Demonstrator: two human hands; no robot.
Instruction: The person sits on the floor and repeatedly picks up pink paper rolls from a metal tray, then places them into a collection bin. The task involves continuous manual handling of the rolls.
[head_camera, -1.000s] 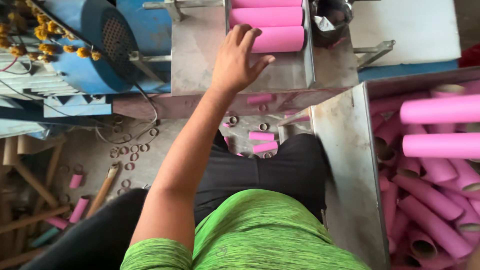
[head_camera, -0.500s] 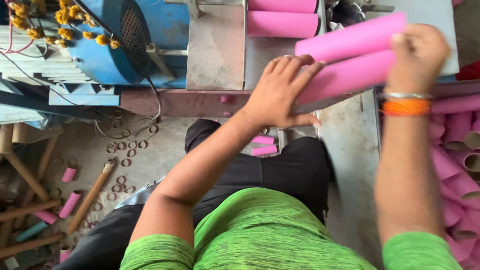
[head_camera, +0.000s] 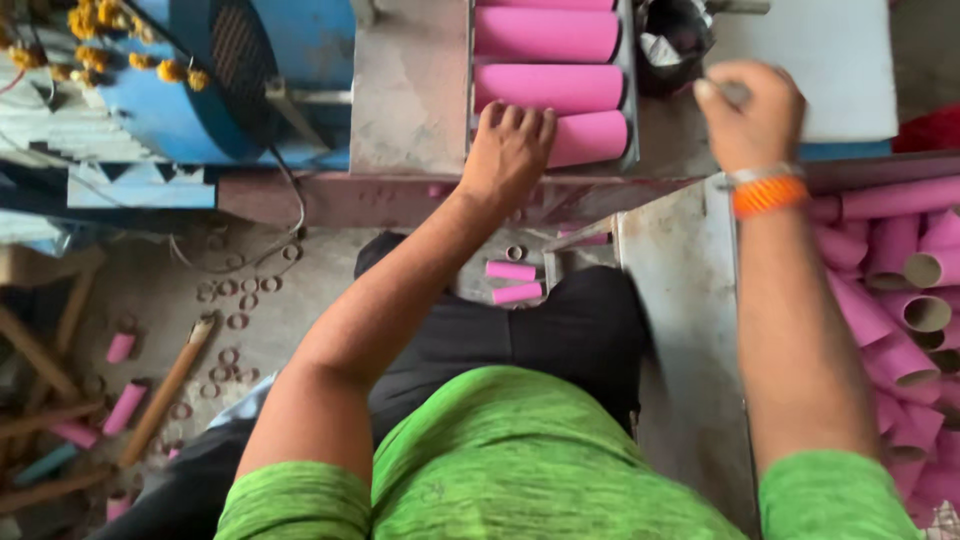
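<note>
Three pink cardboard tubes lie side by side in a grey metal tray (head_camera: 630, 120) at the top of the head view. My left hand (head_camera: 508, 152) rests on the left end of the nearest pink tube (head_camera: 588, 138), fingers spread over it. My right hand (head_camera: 752, 112) hovers to the right of the tray, curled into a fist, with a small grey object showing at its top; what that is I cannot make out. An orange band sits on my right wrist.
A bin of several pink tubes (head_camera: 900, 300) stands at the right beside a grey metal panel (head_camera: 680, 300). A blue machine (head_camera: 250, 80) is at the upper left. Short pink tube offcuts (head_camera: 512, 280), cardboard rings and wooden sticks (head_camera: 165, 390) lie on the floor.
Two pink tubes carried by both hands now lie in the tray. My right hand has let go and drawn back to the right; my left hand stays on the nearest tube.
</note>
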